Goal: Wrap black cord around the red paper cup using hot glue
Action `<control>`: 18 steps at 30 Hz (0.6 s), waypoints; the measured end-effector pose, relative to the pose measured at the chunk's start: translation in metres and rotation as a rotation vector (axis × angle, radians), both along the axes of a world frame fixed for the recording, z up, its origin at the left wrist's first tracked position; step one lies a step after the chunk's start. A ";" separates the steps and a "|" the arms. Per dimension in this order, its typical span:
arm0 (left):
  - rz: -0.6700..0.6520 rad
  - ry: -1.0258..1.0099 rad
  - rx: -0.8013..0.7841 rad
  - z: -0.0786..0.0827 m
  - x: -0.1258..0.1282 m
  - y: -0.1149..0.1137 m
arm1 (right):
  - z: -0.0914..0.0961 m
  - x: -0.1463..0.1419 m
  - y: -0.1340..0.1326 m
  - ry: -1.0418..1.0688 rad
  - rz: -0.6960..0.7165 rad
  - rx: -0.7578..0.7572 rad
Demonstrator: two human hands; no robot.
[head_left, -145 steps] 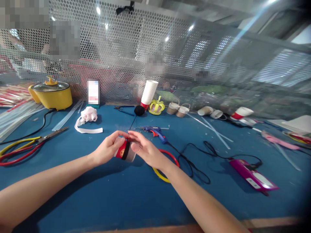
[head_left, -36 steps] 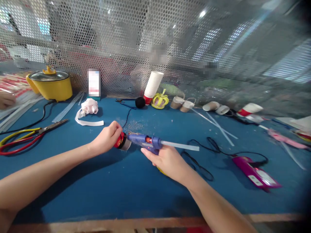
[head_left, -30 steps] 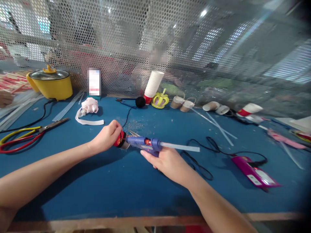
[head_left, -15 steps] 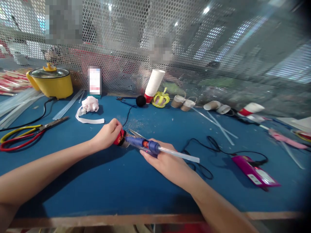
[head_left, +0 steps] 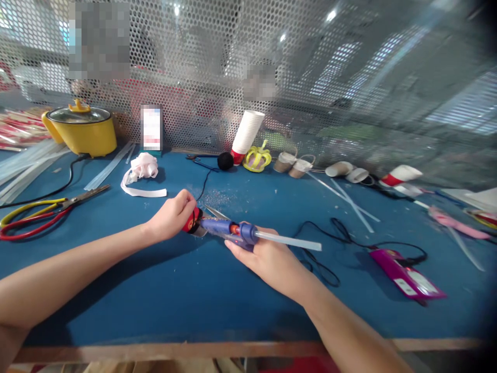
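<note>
My left hand (head_left: 171,220) is closed round a small red paper cup (head_left: 192,223) with a black band, lying on its side on the blue table (head_left: 155,290). My right hand (head_left: 267,259) grips a blue hot glue gun (head_left: 229,231). A clear glue stick (head_left: 289,241) juts out of the gun's back to the right. The gun's nozzle touches the cup at its open end. Small scissor blades (head_left: 215,212) lie just behind the nozzle.
Red and yellow shears (head_left: 42,215) lie left. White ribbon (head_left: 142,173), a yellow pot (head_left: 79,132), stacked white cups (head_left: 246,134), a yellow crown (head_left: 254,158), cut cups and glue sticks line the mesh wall. Black cables (head_left: 330,243) and a purple power strip (head_left: 404,277) lie right.
Earlier both hands held the cup; my right hand has since picked up the glue gun and brought its nozzle onto the cup. In the last second the gun tilted slightly.
</note>
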State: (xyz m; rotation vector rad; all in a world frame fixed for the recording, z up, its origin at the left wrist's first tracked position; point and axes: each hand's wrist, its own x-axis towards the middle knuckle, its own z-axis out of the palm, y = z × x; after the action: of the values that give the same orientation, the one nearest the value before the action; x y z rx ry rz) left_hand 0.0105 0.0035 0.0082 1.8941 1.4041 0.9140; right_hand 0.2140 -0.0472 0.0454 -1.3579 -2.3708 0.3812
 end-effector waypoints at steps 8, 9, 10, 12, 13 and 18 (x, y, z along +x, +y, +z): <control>-0.108 0.030 0.067 0.000 -0.003 -0.004 | 0.000 0.005 0.004 0.059 -0.103 -0.092; -0.110 0.041 0.070 0.001 -0.003 -0.005 | 0.000 0.005 0.005 0.055 -0.105 -0.103; -0.111 0.049 0.073 0.001 -0.003 -0.005 | 0.000 0.005 0.005 0.051 -0.106 -0.115; -0.113 0.058 0.082 0.001 -0.003 -0.005 | 0.001 0.005 0.005 0.044 -0.113 -0.134; -0.116 0.058 0.084 0.001 -0.003 -0.005 | 0.001 0.005 0.005 0.043 -0.119 -0.138; -0.129 0.053 0.085 0.000 -0.003 -0.005 | 0.001 0.006 0.005 0.059 -0.128 -0.141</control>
State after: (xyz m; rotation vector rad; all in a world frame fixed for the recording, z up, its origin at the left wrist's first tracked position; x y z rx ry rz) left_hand 0.0075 -0.0010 0.0079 2.0604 1.2747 0.8788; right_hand 0.2198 -0.0427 0.0462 -1.5299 -2.2313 0.5531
